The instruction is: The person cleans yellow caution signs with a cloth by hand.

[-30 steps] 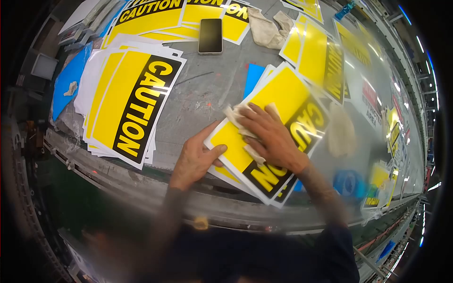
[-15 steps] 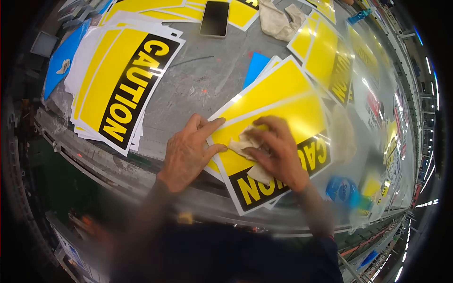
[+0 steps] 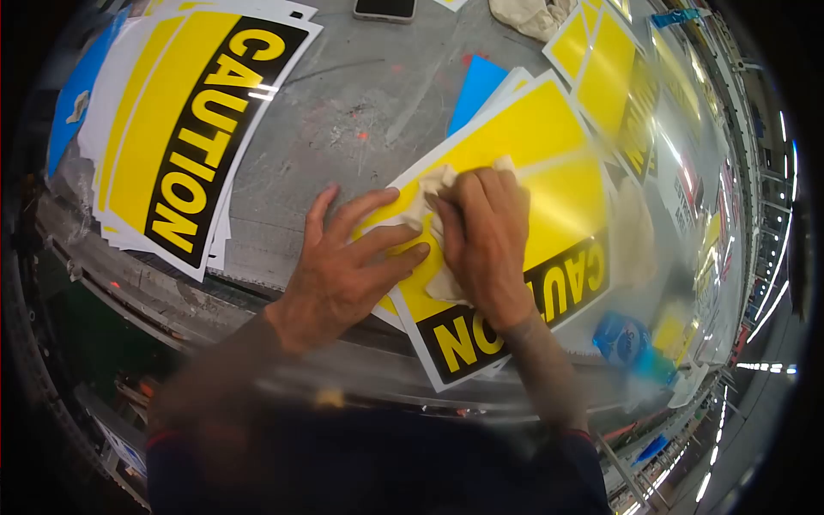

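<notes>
yellow sign (image 3: 560,204) is lying under both hands, apparently being wiped. right hand (image 3: 491,249) is clamping the rag (image 3: 435,183) onto it with bunched fingers; left hand (image 3: 322,287) is spreading its fingers apart at the sign's left side. rubbing is calling for a steady sign.

A sign workshop, judging by yellow-and-black printed CAUTION sheets (image 3: 202,129) left of the hands and a scuffed grey worktable (image 3: 343,112) beneath them
</notes>
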{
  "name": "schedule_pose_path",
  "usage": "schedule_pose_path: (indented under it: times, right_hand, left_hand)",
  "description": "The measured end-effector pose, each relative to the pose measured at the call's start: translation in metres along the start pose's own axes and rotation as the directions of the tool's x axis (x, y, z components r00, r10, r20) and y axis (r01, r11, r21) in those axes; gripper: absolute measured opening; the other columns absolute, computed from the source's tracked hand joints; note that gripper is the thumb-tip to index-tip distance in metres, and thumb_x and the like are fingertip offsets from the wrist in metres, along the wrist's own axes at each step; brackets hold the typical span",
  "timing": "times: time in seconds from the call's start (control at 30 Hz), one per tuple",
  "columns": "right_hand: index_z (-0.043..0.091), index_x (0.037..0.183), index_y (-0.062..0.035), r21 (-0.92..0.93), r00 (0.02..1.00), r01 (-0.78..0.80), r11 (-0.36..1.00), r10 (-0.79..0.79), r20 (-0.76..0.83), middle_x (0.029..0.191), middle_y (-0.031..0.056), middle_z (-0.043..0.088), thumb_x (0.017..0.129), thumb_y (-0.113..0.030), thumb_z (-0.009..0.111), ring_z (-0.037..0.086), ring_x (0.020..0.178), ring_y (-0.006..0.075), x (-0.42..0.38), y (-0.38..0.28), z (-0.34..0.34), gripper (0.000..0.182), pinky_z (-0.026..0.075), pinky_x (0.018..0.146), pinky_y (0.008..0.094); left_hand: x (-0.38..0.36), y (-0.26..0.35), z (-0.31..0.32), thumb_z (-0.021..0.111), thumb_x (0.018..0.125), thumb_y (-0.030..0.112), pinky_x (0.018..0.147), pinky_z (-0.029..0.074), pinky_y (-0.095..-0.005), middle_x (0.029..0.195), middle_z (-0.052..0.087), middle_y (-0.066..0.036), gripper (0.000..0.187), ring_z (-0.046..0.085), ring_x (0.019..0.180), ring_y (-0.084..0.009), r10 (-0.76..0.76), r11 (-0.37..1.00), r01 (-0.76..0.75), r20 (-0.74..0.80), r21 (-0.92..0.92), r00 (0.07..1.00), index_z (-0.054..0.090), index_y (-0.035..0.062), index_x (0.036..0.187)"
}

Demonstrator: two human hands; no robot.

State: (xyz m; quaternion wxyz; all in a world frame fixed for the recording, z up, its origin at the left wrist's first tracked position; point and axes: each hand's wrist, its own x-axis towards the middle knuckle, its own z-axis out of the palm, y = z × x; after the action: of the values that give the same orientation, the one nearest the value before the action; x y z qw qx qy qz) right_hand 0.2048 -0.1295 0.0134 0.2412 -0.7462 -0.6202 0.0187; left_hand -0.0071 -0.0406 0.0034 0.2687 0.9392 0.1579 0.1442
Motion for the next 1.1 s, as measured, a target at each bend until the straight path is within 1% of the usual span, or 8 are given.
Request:
schedule_pose_path:
  times: [0.27,0.5,0.57,0.63,0.67,0.77,0.8,1.1]
  right_hand:
    - [0.062,0.096,-0.0102,-0.039,0.995,0.041,0.998,-0.038,0.087,0.094,0.0086,0.058,0.091,-0.012,0.081,0.057,0.088,0.0309,0.001,-0.006,0.001,0.019,0.038,0.082,0.0459]
    - [0.059,0.091,-0.0106,-0.082,0.999,0.037,0.996,-0.037,0.003,0.088,0.0102,0.059,0.094,-0.016,0.08,0.059,0.086,0.0344,0.024,0.007,0.01,0.022,0.039,0.082,0.0472]
    - [0.061,0.092,-0.0093,0.031,0.998,-0.045,0.998,0.047,-0.038,0.09,0.0109,0.06,0.094,-0.014,0.081,0.059,0.086,0.0351,0.024,0.015,0.008,0.02,0.04,0.082,0.0471]
    - [0.063,0.093,-0.0083,0.365,0.929,-0.352,0.862,0.37,0.021,0.092,0.0115,0.062,0.092,-0.01,0.081,0.059,0.089,0.0354,0.009,0.016,-0.003,0.019,0.039,0.082,0.047]
    - [0.064,0.093,-0.0092,0.334,0.893,-0.44,0.834,0.444,0.068,0.093,0.0109,0.063,0.09,-0.008,0.083,0.06,0.09,0.034,0.002,0.019,-0.008,0.019,0.039,0.082,0.0466]
    - [0.064,0.093,-0.0103,0.119,0.998,-0.04,0.992,0.034,0.056,0.092,0.0096,0.062,0.089,-0.01,0.084,0.059,0.089,0.0324,-0.006,0.012,-0.007,0.021,0.039,0.083,0.0466]
    - [0.062,0.093,-0.0111,0.037,0.998,0.01,0.999,-0.012,0.063,0.091,0.0079,0.061,0.09,-0.013,0.083,0.059,0.089,0.0309,-0.003,0.008,-0.002,0.021,0.038,0.083,0.046]
    - [0.06,0.092,-0.0121,-0.04,0.998,0.056,0.998,-0.055,0.028,0.091,0.0078,0.059,0.093,-0.014,0.08,0.059,0.09,0.0317,0.004,-0.001,0.008,0.02,0.038,0.082,0.0471]
  left_hand:
    - [0.001,-0.005,0.004,0.081,0.095,0.022,0.132,0.019,-0.0707,0.142,0.069,0.005,0.028,0.048,0.155,-0.0334,-0.036,0.993,0.033,-0.019,-0.115,0.999,0.085,0.025,0.122]
    - [0.0,-0.007,0.006,0.081,0.095,0.018,0.131,0.022,-0.0711,0.143,0.068,0.003,0.027,0.048,0.155,-0.0333,-0.018,0.992,0.013,-0.034,-0.127,0.999,0.085,0.0229,0.121]
    - [0.001,-0.007,0.006,0.081,0.096,0.018,0.13,0.023,-0.0715,0.144,0.067,0.003,0.027,0.047,0.156,-0.0331,0.008,0.993,-0.012,-0.032,-0.114,0.999,0.085,0.0228,0.121]
    - [-0.001,-0.007,0.006,0.081,0.096,0.019,0.13,0.023,-0.0717,0.144,0.067,0.003,0.027,0.047,0.156,-0.0331,-0.011,0.991,0.006,-0.036,-0.131,0.999,0.084,0.0227,0.122]
    - [-0.002,-0.006,0.006,0.08,0.096,0.02,0.13,0.023,-0.0719,0.144,0.067,0.003,0.026,0.047,0.156,-0.0328,-0.023,0.99,0.016,-0.046,-0.137,0.999,0.084,0.0227,0.122]
    - [-0.001,-0.007,0.006,0.08,0.096,0.02,0.13,0.022,-0.0721,0.144,0.067,0.003,0.026,0.046,0.156,-0.0333,-0.009,0.991,0.003,-0.043,-0.137,0.999,0.084,0.0228,0.122]
    - [-0.002,-0.008,0.009,0.081,0.095,0.02,0.131,0.022,-0.0723,0.144,0.067,0.003,0.028,0.046,0.155,-0.0342,-0.005,0.991,0.0,-0.043,-0.132,0.999,0.084,0.0232,0.123]
    - [-0.002,-0.011,0.009,0.082,0.092,0.018,0.131,0.023,-0.0721,0.143,0.068,0.003,0.032,0.048,0.153,-0.0348,-0.012,0.994,0.005,-0.063,-0.11,0.998,0.085,0.0242,0.124]
